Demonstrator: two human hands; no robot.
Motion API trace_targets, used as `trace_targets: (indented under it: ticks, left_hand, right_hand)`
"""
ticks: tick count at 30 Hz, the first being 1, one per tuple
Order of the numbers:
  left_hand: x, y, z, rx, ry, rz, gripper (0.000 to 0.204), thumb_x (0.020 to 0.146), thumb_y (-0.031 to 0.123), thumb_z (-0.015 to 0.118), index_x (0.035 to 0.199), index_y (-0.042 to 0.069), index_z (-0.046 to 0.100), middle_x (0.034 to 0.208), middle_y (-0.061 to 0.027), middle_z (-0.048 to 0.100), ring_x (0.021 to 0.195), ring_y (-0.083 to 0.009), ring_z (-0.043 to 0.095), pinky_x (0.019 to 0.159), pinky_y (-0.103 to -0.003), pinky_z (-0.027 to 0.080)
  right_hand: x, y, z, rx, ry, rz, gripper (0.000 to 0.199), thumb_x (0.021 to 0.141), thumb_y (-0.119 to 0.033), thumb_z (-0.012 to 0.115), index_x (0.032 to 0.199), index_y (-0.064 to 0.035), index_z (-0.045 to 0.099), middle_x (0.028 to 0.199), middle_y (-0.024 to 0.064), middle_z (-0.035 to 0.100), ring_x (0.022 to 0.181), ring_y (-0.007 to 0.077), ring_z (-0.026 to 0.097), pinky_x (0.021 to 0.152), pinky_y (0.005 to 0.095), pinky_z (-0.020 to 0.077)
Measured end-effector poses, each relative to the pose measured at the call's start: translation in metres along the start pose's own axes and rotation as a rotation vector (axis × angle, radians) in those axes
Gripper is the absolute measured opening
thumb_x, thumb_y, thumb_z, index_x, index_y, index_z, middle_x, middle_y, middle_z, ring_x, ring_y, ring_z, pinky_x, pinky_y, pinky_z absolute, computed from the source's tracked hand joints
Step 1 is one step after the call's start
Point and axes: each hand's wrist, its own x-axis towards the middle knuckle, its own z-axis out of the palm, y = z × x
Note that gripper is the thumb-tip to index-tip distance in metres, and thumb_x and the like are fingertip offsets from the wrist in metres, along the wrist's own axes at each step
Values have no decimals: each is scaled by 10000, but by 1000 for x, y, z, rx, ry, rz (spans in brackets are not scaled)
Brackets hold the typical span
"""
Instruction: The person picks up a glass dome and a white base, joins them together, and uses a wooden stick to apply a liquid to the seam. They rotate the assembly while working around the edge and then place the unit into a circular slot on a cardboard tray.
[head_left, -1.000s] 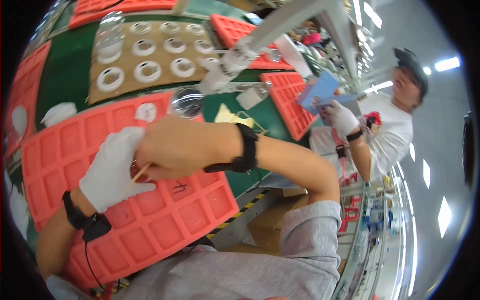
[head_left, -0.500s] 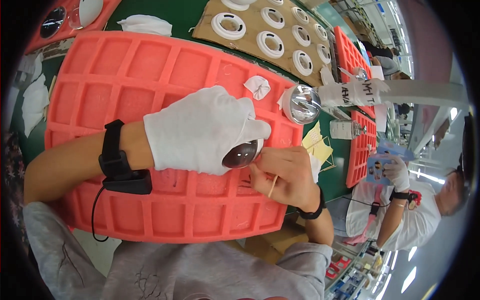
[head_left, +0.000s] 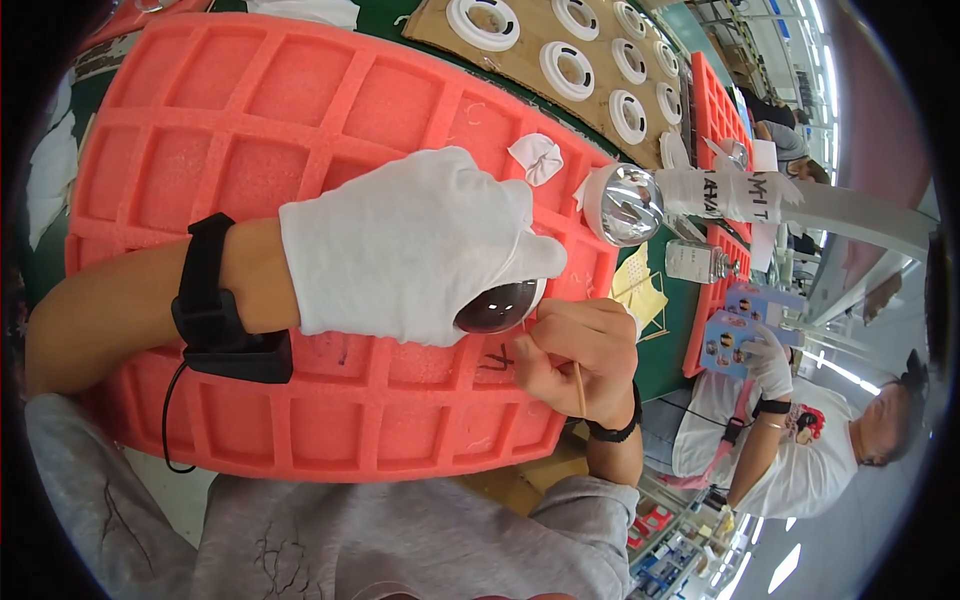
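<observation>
My left hand [head_left: 410,250], in a white glove, is closed around a shiny dark dome with a white rim [head_left: 497,308]. It holds the dome above a red foam tray [head_left: 300,80] with many square compartments. Bare and closed, my right hand [head_left: 590,350] pinches a thin wooden stick [head_left: 581,392]. Its fingertips are right beside the dome's rim, and the stick's lower end points toward me. Whether the stick's other end touches the rim is hidden by the fingers.
A crumpled white cloth [head_left: 538,158] lies on the tray. Beyond are white rings on cardboard [head_left: 520,65], a silver-domed lamp [head_left: 625,204] on a wrapped arm, a glass bottle [head_left: 697,262] and yellow sheet [head_left: 640,285]. At right, a co-worker's gloved hand [head_left: 768,362] holds a blue printed box [head_left: 727,343].
The whole view has shifted a little. The stick in my right hand now stands at a different angle. My left hand keeps its hold on the dome. The co-worker's box has turned.
</observation>
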Motion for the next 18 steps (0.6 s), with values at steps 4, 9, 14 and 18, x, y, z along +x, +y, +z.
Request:
trace_targets:
  ticks: [4,9,14,18]
  left_hand:
    - [0,-2,0,-5,-37,0,567,636,179,839,1173,191,660,1086,-65,615,862,-295,586,805,-416,500]
    - [-1,-1,1,11,6,3,581,635,181,840,1188,193,660,1085,-70,616,874,-299,594,822,-419,500]
    - [-2,0,-3,1,7,1,577,643,187,841,1191,194,661,1092,-77,613,882,-303,596,826,-424,501]
    - [-2,0,-4,2,-28,-26,555,655,189,837,1182,194,662,1089,-80,611,884,-306,597,826,-427,500]
  right_hand:
    - [1,-2,-3,17,-35,23,232,717,37,708,622,-43,512,542,28,407,415,174,370,414,309,280]
    - [0,-4,-2,54,-34,44,240,718,38,697,614,-38,495,540,27,394,417,171,354,417,314,264]
    - [1,-5,-4,98,-58,74,247,719,37,693,606,-34,485,538,23,389,419,169,349,420,325,256]
    - [1,-4,-6,151,-93,83,237,723,28,691,602,-30,495,535,23,393,419,169,357,420,324,262]
